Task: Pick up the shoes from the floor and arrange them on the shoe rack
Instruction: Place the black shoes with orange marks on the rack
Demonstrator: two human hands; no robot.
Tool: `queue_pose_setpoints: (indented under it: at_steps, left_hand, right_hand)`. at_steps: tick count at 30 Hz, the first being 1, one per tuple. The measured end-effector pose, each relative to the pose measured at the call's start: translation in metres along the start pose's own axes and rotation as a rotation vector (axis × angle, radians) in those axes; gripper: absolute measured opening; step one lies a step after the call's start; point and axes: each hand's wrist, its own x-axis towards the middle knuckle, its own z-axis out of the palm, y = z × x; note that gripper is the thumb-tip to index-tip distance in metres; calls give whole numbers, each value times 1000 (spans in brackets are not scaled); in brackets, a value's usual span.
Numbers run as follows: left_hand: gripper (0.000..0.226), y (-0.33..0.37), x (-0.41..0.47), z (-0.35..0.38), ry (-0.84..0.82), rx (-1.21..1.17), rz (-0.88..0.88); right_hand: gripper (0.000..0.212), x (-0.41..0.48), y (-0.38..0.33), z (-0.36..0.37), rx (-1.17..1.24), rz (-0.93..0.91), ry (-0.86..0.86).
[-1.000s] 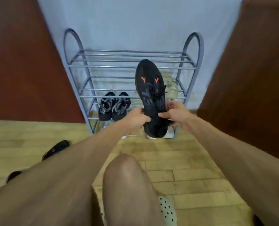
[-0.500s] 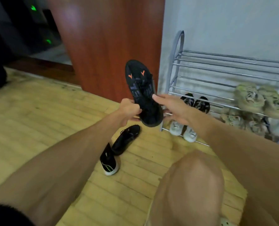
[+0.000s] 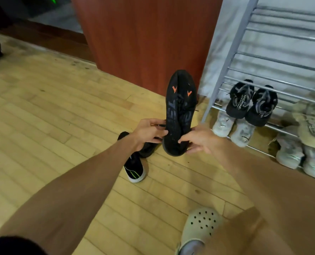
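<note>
Both hands hold one black shoe (image 3: 179, 115) with orange marks in the air above the floor (image 3: 51, 111), toe pointing up and away, heel end down. Left hand (image 3: 149, 134) closed on the shoe's left side near the heel, fingers wrapped over the edge. Right hand (image 3: 199, 139) closed on the right side of the heel, fingers pressed on the upper. The shoe hangs just left of the shoe rack (image 3: 232, 45), not touching it.

On the floor under the left hand: a dark shoe (image 3: 149, 147), mostly hidden by the wrist, and touching it a black sneaker with white sole and green stripe (image 3: 134, 169), toe toward the near edge of the floor.

Rack stands at the right against a pale wall, grey metal rails. On a lower shelf near its left end, a black pair with grey straps (image 3: 252, 102), side by side. Beneath that, at the rack's bottom, a pale grey pair (image 3: 232, 127). Further right, a beige pair (image 3: 313, 124) above another pale pair (image 3: 300, 153), partly cut by the frame edge.

A brown wooden panel (image 3: 147, 37) stands behind the held shoe. A foot in a pale perforated clog (image 3: 199, 227) rests on the floor at the near edge.
</note>
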Motion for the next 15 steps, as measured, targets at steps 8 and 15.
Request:
queue_pose_setpoints:
  at_steps: [8, 15]
  left_hand:
    - [42, -73, 95, -10, 130, 42, -285]
    - [54, -133, 139, -20, 252, 239, -488]
  right_hand:
    - [23, 71, 40, 0, -38, 65, 129]
    - [28, 109, 70, -3, -170, 43, 80]
